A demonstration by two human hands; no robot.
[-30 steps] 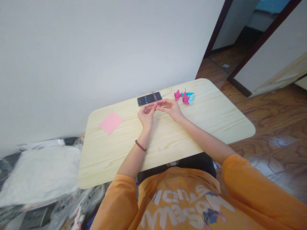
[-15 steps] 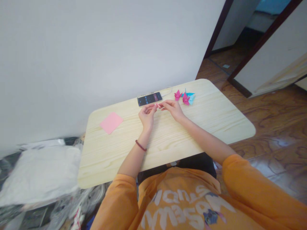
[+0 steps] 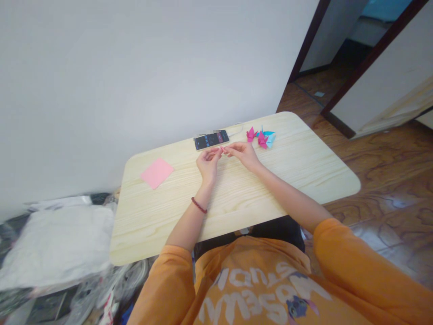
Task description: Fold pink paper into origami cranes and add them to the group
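Note:
Between my fingertips is a small piece of folded pink paper (image 3: 222,150), mostly covered by the fingers. My left hand (image 3: 207,164) pinches it from the left, thumb against forefinger. From the right, my right hand (image 3: 244,154) closes on it with thumb and fingers. Both hands are over the far middle of the table, just in front of a phone (image 3: 211,140). To the right of my right hand are folded paper cranes: a pink crane (image 3: 251,134), a second pink crane (image 3: 262,140) and blue folded paper (image 3: 270,139) behind it.
A flat pink paper square (image 3: 157,173) lies on the left of the pale wooden table (image 3: 243,198). A white cable (image 3: 237,132) runs from the phone. The wall (image 3: 152,67) rises behind the table. A white bag (image 3: 64,243) is on the left among clutter.
The fingertips have drawn slightly closer around the pink paper, and less of it shows. Everything else stays in place.

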